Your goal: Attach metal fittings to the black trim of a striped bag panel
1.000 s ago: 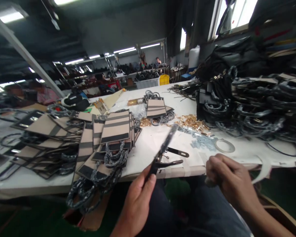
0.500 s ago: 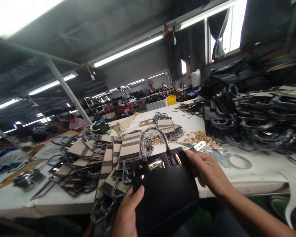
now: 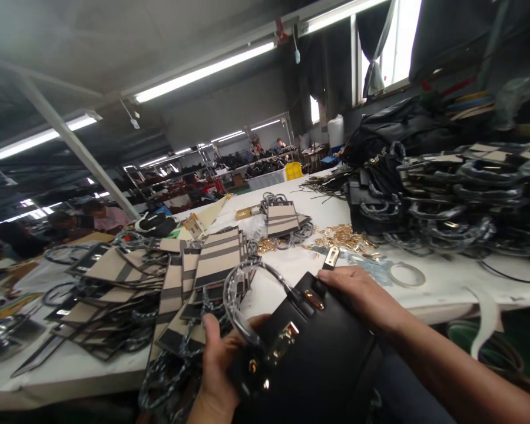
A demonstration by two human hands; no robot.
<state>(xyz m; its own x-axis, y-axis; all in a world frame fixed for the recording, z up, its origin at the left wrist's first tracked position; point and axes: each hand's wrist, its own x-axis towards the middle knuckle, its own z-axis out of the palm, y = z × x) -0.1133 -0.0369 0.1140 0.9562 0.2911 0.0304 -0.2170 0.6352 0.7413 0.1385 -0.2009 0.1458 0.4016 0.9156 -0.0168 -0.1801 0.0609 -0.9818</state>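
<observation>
A black handbag [image 3: 318, 359] is tilted in front of me, with gold fittings and a plastic-wrapped handle [image 3: 232, 294] standing up from its top. My left hand [image 3: 221, 362] is at its left side; the thumb points up, clear of the bag, and the fingers reach behind it, partly hidden. My right hand [image 3: 362, 294] grips the upper right corner. Just above those fingers sticks up a black strap end with a gold plate [image 3: 332, 256]. Past the handle, beige-and-black striped bag panels [image 3: 218, 259] lie stacked on the white table [image 3: 309, 206].
Loose gold hardware [image 3: 347, 237] is scattered mid-table. A roll of tape [image 3: 406, 275] lies to the right, below a high pile of black bags with wrapped handles [image 3: 459, 194]. More panels [image 3: 115, 271] are heaped at left. A white strip [image 3: 486, 318] hangs off the table edge.
The handbag has tilted, its left side lower and its handle leaning left. My left thumb has come off its front, and those fingers have moved behind it. The view has shifted right.
</observation>
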